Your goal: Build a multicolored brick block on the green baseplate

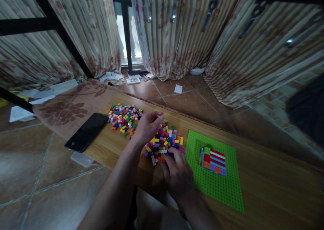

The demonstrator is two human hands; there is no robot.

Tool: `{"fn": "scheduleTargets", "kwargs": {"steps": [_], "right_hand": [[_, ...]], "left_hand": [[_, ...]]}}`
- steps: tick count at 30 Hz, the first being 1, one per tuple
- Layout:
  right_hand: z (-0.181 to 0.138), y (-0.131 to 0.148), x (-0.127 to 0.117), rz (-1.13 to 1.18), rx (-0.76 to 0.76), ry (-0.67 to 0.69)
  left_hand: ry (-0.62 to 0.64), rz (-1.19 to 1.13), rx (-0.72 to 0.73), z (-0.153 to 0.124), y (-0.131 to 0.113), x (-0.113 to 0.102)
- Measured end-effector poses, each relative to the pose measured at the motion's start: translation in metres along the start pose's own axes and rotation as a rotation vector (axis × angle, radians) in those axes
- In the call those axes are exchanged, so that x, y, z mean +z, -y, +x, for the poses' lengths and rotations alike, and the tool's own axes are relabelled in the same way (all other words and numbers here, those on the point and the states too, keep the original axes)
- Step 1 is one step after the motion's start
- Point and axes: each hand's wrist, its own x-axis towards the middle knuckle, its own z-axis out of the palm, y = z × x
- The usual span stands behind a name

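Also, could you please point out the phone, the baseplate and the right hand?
Phone (86,132), head view: middle of its dark screen.
Baseplate (220,186), head view: bare green studs.
Right hand (179,174), head view: its back.

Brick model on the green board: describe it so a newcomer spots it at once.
Find the wooden table, then the bright green studded board lying on it, in the picture's right half. The brick model sits on that board, above its middle. Unlike the loose bricks heaped left of the board, it is one compact block with red and pale stripes.
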Motion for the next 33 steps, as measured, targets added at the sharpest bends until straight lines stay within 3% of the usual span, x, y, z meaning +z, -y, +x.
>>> {"fn": "scheduleTargets", "kwargs": {"steps": [5, 10, 14, 18, 25, 33], "right_hand": [[0.006, -0.020, -0.026, 0.187, 0.070, -0.129], [0.006, -0.069, -0.073, 0.307, 0.561, -0.397], [0.001, -0.102, -0.092, 0.342, 0.688, -0.525], [-0.004, -0.116, -0.100, 0.323, 0.686, -0.453], [-0.006, -0.114, -0.099, 0.314, 0.593, -0.332], [-0.005, -0.113, -0.101, 0.260, 0.514, -0.237]], "left_hand": [[0.002, 0.005, -0.003, -0.001, 0.000, -0.001], [0.062, 0.015, -0.014, -0.003, 0.001, 0.004], [0.126, 0.054, -0.018, -0.006, 0.002, 0.014], [0.180, 0.128, 0.016, -0.011, 0.007, 0.032], [0.355, 0.117, 0.049, -0.021, 0.021, 0.071], [0.414, 0.168, 0.052, -0.039, 0.030, 0.097]]}}
